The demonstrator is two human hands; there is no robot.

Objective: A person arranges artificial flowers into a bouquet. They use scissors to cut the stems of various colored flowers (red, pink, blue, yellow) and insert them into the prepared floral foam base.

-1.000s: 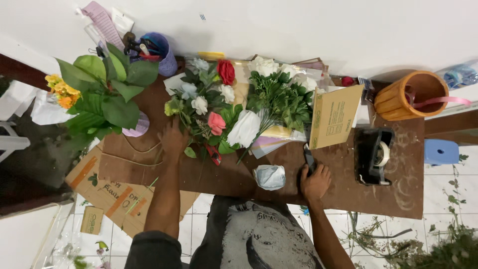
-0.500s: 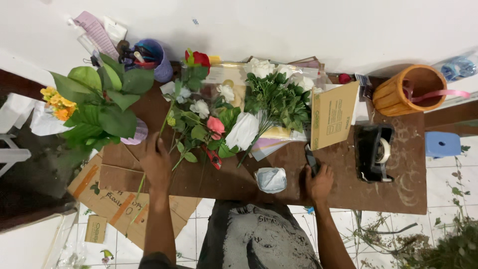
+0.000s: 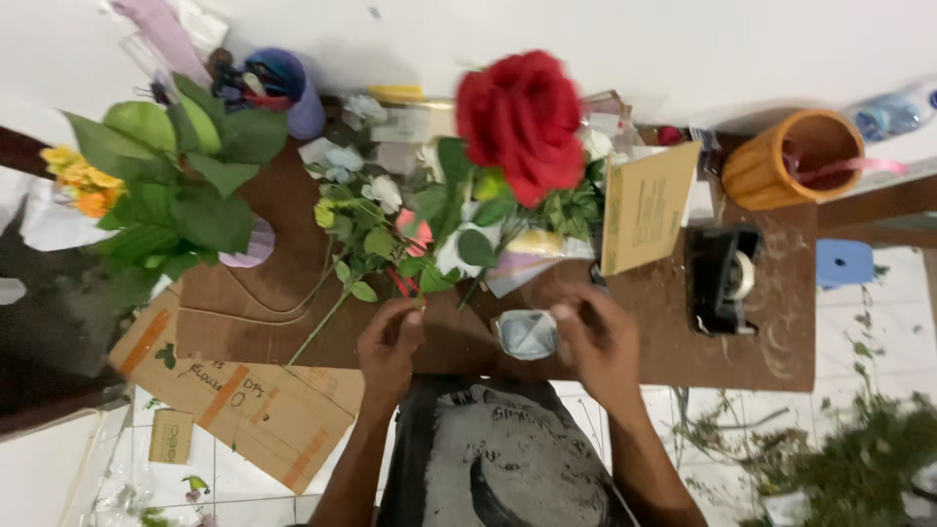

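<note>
Near the front edge of the brown table point(image 3: 293, 322), the left hand point(image 3: 390, 344) pinches the stem of a red rose point(image 3: 522, 122). Its fingers are closed on the bottom of the stem. The big red flower sticks up above that hand, close to the camera and a bit blurry, with green leaves under it. The right hand point(image 3: 595, 337) is just beside a small shiny roll of tape point(image 3: 527, 334) and looks like it touches it. That hand is blurry, so I cannot tell if its fingers are closed. More flowers point(image 3: 376, 220) lie on the table behind the hands. A black tape holder point(image 3: 722, 278) and an orange pot point(image 3: 786, 161) sit to the right. A leafy plant point(image 3: 176, 185) stands at the left.
</note>
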